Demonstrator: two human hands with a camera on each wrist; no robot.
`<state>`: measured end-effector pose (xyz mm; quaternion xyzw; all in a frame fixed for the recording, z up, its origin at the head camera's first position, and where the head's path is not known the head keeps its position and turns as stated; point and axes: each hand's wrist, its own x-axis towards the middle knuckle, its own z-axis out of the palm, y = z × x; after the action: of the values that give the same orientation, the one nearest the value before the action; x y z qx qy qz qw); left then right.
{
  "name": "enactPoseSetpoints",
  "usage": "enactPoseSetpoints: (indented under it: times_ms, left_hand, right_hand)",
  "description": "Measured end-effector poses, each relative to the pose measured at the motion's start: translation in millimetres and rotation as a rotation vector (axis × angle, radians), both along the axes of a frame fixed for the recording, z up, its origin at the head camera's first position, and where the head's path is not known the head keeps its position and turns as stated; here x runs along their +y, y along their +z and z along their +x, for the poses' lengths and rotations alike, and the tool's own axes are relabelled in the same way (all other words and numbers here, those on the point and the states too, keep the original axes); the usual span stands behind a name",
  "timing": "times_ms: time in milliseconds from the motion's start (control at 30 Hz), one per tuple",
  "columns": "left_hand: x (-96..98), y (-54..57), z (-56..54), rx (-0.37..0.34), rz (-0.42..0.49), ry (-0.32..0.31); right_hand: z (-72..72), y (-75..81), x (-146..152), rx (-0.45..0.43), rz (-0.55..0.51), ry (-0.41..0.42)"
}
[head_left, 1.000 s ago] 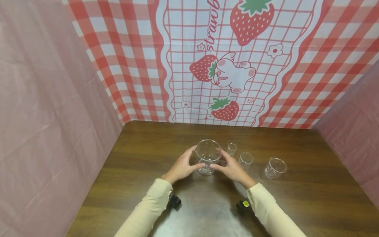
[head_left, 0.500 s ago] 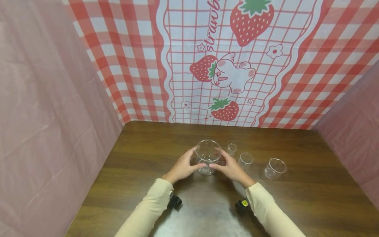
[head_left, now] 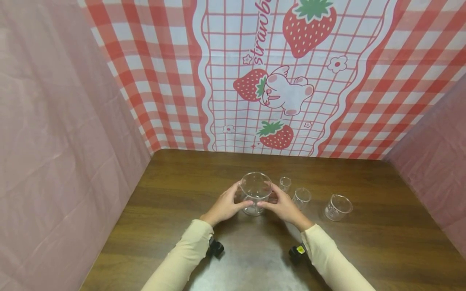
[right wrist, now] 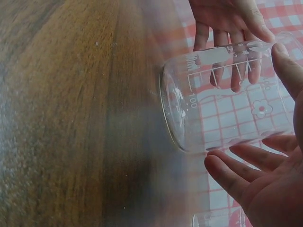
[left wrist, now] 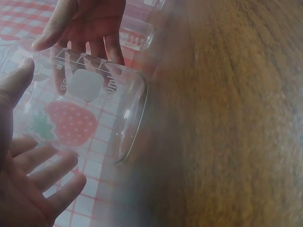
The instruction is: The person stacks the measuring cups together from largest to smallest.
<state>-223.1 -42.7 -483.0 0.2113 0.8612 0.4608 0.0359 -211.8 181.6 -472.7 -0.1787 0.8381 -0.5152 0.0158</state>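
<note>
A large clear glass beaker (head_left: 256, 188) stands upright between my two hands near the middle of the table. My left hand (head_left: 223, 207) grips its left side, thumb across the front and fingers round the side. On the opposite side my right hand (head_left: 285, 207) grips it the same way, and the thumbs almost meet. White graduation marks and a blank white label patch show on the beaker (left wrist: 113, 109) in the left wrist view. In the right wrist view the rounded base of the beaker (right wrist: 189, 109) is close to the wooden surface.
Right of the hands are three smaller glass beakers: a tiny one (head_left: 285, 184), a small one (head_left: 301, 198) close by my right fingers, and a wider one (head_left: 338, 207) farther right. A strawberry-print cloth (head_left: 174, 93) hangs behind the wooden table (head_left: 386, 242); pink curtains (head_left: 73, 141) flank it.
</note>
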Motion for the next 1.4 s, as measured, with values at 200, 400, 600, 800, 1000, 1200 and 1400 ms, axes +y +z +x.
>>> enactPoseSetpoints:
  times_ms: [200, 400, 600, 800, 1000, 1200, 1400]
  left_hand:
    - [-0.2, 1.3, -0.4, -0.004, 0.033, 0.002]
    - [-0.1, 3.6, -0.7, -0.004, 0.056, 0.006]
    - [-1.1, 6.0, -0.7, -0.001, 0.075, 0.003]
    - [-0.9, 11.3, -0.7, 0.008, 0.104, 0.01]
    - [0.4, 18.5, 1.1, 0.03, 0.119, 0.01]
    - [2.6, 27.3, 6.1, 0.044, 0.123, 0.016]
    - [4.0, 34.4, 14.7, 0.045, 0.125, 0.018]
  right_hand:
    - [-3.4, -0.9, -4, 0.01, -0.002, -0.025]
    - [-4.6, -0.9, -7, 0.021, -0.028, -0.018]
    - [-4.6, 0.6, -7, 0.027, -0.007, -0.025]
    - [-3.9, 8.0, -7, 0.067, -0.009, -0.026]
    - [-0.8, 17.1, -6, 0.085, -0.015, -0.032]
    - [2.9, 24.9, -4, 0.094, -0.041, -0.028]
    - [12.1, 33.1, -2, 0.104, -0.047, -0.006]
